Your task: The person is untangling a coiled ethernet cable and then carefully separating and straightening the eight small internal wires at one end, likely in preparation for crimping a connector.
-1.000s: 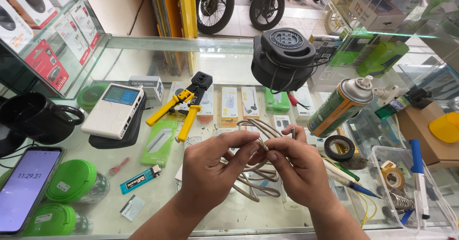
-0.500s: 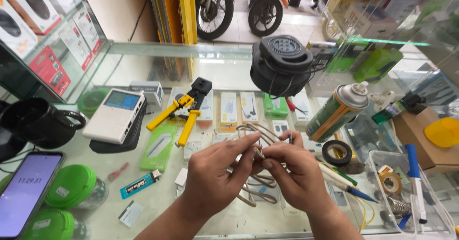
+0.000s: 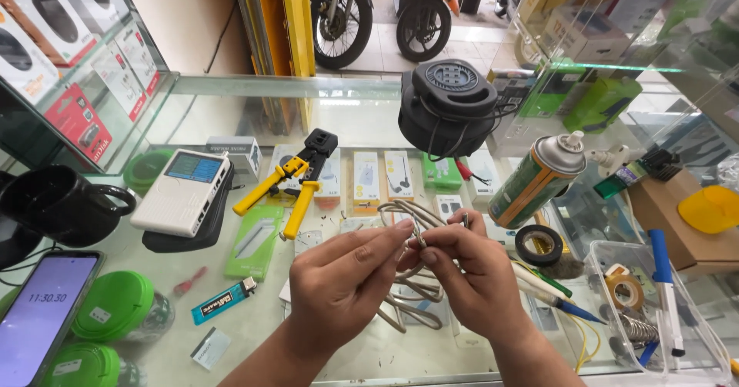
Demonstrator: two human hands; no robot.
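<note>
Through the head camera I am watching both hands working over the glass counter (image 3: pixel 231 333), and since a moment ago they are sitting closer together and lower, the fingertips pinched tighter on one spot, which suggests finer handling of the cable end now. The left hand (image 3: pixel 339 287) is curling nearly closed, thumb and forefinger gripping the grey cable (image 3: pixel 412 214) from the left; the right hand (image 3: pixel 473 279) is likewise closing on the same cable, pinching a small tip just beside the left fingers, though I cannot tell what that tip is. The cable is looping in smooth, rubbery coils, arching just beyond the knuckles and trailing down onto the glass beneath the hands. Far left of the hands a crimping tool (image 3: pixel 296 183) with yellow grips and a black head is lying slantwise, and further left a white boxy tester (image 3: pixel 183 190) with a small screen is resting on a dark pouch. To the right, a green spray can (image 3: pixel 539 179) is leaning, with a glossy roll of black tape (image 3: pixel 539 244) near it. A black cable reel (image 3: pixel 446 106) is standing at the far side, and a phone (image 3: pixel 42 318) is lying at the near left.
</note>
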